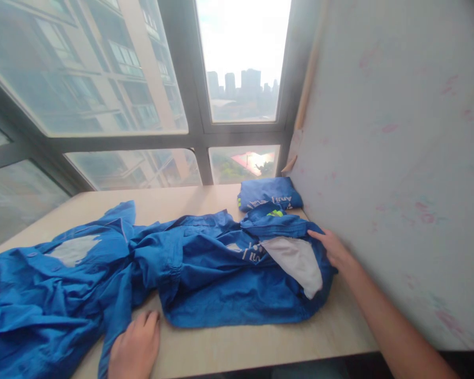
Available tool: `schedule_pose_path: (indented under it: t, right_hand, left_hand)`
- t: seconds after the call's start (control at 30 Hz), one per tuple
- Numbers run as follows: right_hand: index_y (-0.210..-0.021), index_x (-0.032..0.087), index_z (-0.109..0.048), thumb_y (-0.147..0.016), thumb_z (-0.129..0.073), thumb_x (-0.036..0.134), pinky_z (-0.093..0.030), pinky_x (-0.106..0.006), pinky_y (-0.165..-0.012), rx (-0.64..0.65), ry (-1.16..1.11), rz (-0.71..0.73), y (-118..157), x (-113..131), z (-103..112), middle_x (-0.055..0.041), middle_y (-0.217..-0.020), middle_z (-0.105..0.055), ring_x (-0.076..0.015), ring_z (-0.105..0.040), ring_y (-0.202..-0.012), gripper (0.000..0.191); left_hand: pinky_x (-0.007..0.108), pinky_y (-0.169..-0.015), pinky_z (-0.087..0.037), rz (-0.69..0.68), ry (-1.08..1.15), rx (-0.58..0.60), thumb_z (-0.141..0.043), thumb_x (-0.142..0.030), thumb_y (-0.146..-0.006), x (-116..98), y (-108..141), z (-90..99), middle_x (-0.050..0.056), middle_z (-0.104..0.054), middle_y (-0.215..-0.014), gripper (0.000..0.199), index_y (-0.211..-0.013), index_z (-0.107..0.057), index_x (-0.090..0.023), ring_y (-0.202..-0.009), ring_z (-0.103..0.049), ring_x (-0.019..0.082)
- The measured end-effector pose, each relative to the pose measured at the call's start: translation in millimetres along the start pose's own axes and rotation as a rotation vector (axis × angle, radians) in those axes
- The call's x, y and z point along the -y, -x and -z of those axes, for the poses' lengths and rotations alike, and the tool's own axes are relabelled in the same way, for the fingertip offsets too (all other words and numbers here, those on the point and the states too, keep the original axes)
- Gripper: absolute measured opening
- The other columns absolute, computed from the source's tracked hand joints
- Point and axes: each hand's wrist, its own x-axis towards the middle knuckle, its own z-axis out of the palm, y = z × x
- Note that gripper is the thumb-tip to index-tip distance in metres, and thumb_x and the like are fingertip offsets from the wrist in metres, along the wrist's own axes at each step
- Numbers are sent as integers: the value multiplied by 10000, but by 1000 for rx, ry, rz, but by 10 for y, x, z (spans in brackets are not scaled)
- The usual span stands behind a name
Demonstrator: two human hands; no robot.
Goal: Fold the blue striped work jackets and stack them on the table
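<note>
A blue work jacket (237, 295) with an elasticated hem, white lettering and a white cloth panel (296, 258) lies spread on the light wooden ledge (213, 347). At its right end, my right hand (334, 250) grips the edge, thumb on top and the other fingers hidden by cloth. Near the front, my left hand (136, 342) rests with fingers curled down, beside a blue cloth strip (118, 310); whatever is under those fingers is hidden. A second crumpled blue garment (43, 300), with buttons and a white patch, lies against the jacket on the left.
Behind the jacket, a folded blue garment (270, 192) with white lettering sits in the corner. A flowered wall (398, 158) bounds the right side. Grey-framed windows (197, 95) rise behind the ledge, whose front edge runs along the bottom.
</note>
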Motion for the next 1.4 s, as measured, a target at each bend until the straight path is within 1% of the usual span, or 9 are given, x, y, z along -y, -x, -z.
schedule_pose_path:
  t: [0.2, 0.27, 0.37, 0.57, 0.73, 0.9, 1.13, 1.27, 1.4]
  right_hand:
    - [-1029, 175, -661, -762, -669, 479, -517, -442, -859, -495, 626, 639, 382, 640, -112, -108, -953, -714, -287, -657, -890, 405]
    - [-1087, 171, -645, -828, -610, 429, -519, -436, -877, -494, 697, 805, 624, 691, -315, -129, -1018, -701, -290, -655, -949, 367]
    - [-1258, 194, -578, -884, -533, 288, -523, -396, -925, -231, 728, 933, 1024, 429, -739, -121, -1164, -671, -253, -650, -1031, 388]
    - [-1506, 205, -364, -695, -453, 13, -528, -336, -963, 271, 731, 794, 1537, -556, -1346, -80, -1237, -648, -207, -639, -1082, 839]
    - [-1308, 215, -603, -670, -501, 39, -512, -403, -989, 398, 826, 676, 1624, -810, -1393, -94, -1147, -676, -272, -623, -1080, 670]
    - [-1254, 235, -641, -647, -563, 67, -534, -398, -927, 425, 827, 605, 1719, -804, -1405, -91, -1123, -673, -284, -633, -1025, 635]
    - [-1142, 217, -685, -958, -430, 265, -543, -328, -885, 358, 506, 585, 1727, -902, -1482, -100, -1065, -701, -234, -675, -992, 318]
    - [-975, 186, -705, -979, -391, 312, -560, -337, -827, 226, 405, 561, 1663, -991, -1477, -105, -918, -717, -234, -689, -861, 338]
    - [-1030, 181, -700, -958, -387, 265, -558, -356, -880, 198, 395, 580, 1647, -1037, -1473, -109, -972, -727, -237, -695, -922, 332]
  left_hand:
    - [345, -820, -522, -47, 207, -110, -368, -358, -968, -64, -162, -102, 118, -726, -1113, 403, -1150, -670, -164, -976, -699, 256]
    - [354, -866, -525, -30, 269, -131, -409, -448, -956, -195, -181, -98, 142, -703, -1181, 481, -1249, -615, -127, -1026, -688, 271]
    - [379, -903, -518, 13, 276, -113, -454, -459, -942, -422, -209, -55, 167, -685, -1194, 535, -1315, -562, -90, -1062, -671, 297]
    - [332, -804, -520, 226, 338, -44, -393, -152, -923, -630, -287, 78, 135, -689, -1131, 439, -1334, -538, -98, -970, -688, 245]
    - [334, -797, -531, 236, 570, -149, -411, -220, -927, -519, -212, 310, 94, -691, -1078, 367, -1226, -617, -164, -966, -678, 237]
    - [371, -925, -534, 213, 853, -369, -431, -374, -965, -686, -85, 569, 88, -706, -1112, 340, -1158, -645, -193, -1016, -673, 244]
    - [496, -1006, -516, -295, 790, -114, -548, -324, -898, -1247, -229, 153, 124, -651, -1319, 453, -1329, -601, -195, -1210, -607, 302]
    - [496, -1069, -470, -213, 853, -168, -500, -219, -883, -1237, -175, -84, 157, -615, -1355, 494, -1368, -557, -146, -1256, -577, 285]
    - [433, -1035, -501, -67, 927, -157, -445, -141, -833, -1134, -41, -27, 113, -675, -1254, 484, -1290, -602, -168, -1170, -637, 249]
